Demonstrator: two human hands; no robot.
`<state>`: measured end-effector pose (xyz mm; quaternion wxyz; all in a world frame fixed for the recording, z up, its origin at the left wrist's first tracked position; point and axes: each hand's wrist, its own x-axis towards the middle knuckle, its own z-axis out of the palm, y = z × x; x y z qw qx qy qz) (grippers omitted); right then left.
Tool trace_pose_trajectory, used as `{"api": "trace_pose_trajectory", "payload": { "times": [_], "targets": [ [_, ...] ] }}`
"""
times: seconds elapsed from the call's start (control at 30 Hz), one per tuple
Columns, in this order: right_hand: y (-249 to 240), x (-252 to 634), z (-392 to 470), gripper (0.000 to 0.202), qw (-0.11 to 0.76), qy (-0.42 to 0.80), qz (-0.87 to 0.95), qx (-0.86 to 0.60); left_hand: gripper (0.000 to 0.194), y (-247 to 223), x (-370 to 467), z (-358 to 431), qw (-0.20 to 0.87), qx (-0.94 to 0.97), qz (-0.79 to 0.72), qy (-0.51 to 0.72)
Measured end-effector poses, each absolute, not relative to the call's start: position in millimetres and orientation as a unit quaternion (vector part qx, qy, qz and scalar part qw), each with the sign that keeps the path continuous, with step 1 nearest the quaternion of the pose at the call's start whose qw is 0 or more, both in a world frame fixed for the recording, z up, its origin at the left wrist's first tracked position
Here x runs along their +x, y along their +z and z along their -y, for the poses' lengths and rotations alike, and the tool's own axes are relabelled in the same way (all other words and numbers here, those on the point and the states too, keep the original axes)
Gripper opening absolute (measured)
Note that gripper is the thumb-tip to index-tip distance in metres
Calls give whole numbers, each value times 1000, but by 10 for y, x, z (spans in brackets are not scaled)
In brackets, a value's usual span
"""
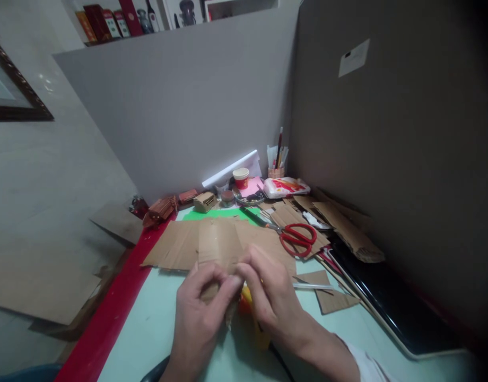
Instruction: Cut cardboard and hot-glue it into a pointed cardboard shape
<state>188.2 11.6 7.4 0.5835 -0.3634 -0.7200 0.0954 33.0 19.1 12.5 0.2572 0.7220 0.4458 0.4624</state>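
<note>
My left hand (202,313) and my right hand (271,300) meet over the front of the table, both with fingers pinched. Between them is a bent piece of cardboard (218,241), its lower end showing below my left fingers. Behind it lies a wide flat cardboard sheet (176,241). Partly hidden under my right hand is a yellow and orange tool (260,334) with a black cord, which looks like a glue gun. A translucent stick (313,286) lies to the right of my right hand, beside small cardboard offcuts (335,302).
Red-handled scissors (297,239) rest beyond my right hand. A black glossy panel (391,297) and stacked cardboard strips (347,225) line the right side. Farther back are a paper cup (241,178), a tissue pack (286,187) and a pen holder (276,171). Grey partitions (188,116) enclose the table.
</note>
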Motion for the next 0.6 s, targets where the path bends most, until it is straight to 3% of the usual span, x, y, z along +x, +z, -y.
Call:
{"api": "trace_pose_trajectory", "payload": {
  "times": [0.23,0.47,0.6],
  "targets": [
    [142,1942,-84,23,583,180,711,-351,25,130,319,-184,327,672,-437,500],
    [201,1946,-43,11,586,219,710,-322,21,184,272,-201,292,679,-436,513],
    [233,1950,-43,13,589,349,658,-314,21,167,222,-193,267,691,-436,511]
  ]
}}
